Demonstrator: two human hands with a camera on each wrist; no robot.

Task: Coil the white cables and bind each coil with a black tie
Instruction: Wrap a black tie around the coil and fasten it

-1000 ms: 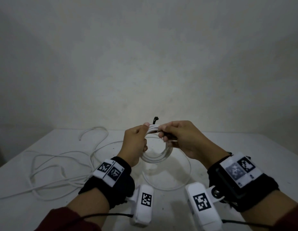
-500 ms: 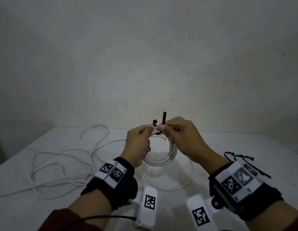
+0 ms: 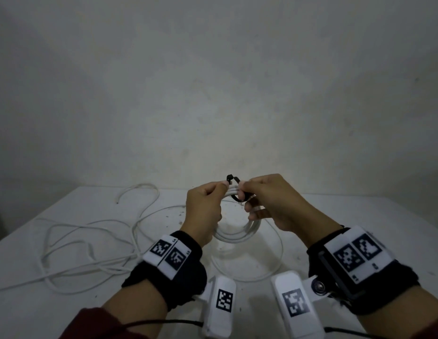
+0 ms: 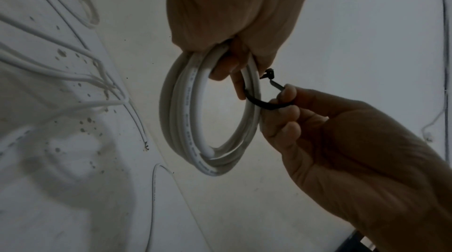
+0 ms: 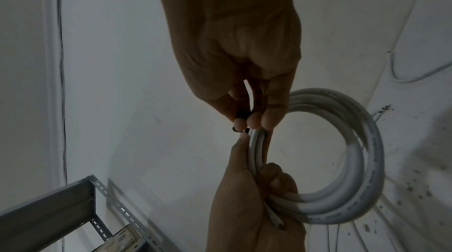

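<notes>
My left hand [image 3: 220, 192] grips the top of a white cable coil [image 3: 237, 237] of several turns and holds it upright above the table. A black tie [image 3: 233, 178] loops round the coil's top strands, its head sticking up between my thumbs. My right hand [image 3: 246, 194] pinches the tie's tail right beside the coil. In the left wrist view the tie [image 4: 259, 104] curves under the coil [image 4: 178, 120] into the right hand's fingertips [image 4: 288, 91], and its tip stands just short of the head. In the right wrist view the coil [image 5: 367, 178] hangs from my left hand [image 5: 244, 207].
Loose white cables [image 3: 85, 243] sprawl over the left half of the white table [image 3: 360, 216]. One loose cable loop [image 3: 274, 265] lies on the table under my hands. A plain wall stands close behind. A grey perforated metal frame [image 5: 61, 207] shows in the right wrist view.
The tie's tail stood straight up half a second ago; my right hand has bent it down and round the coil. Both hands stay together at the coil's top.
</notes>
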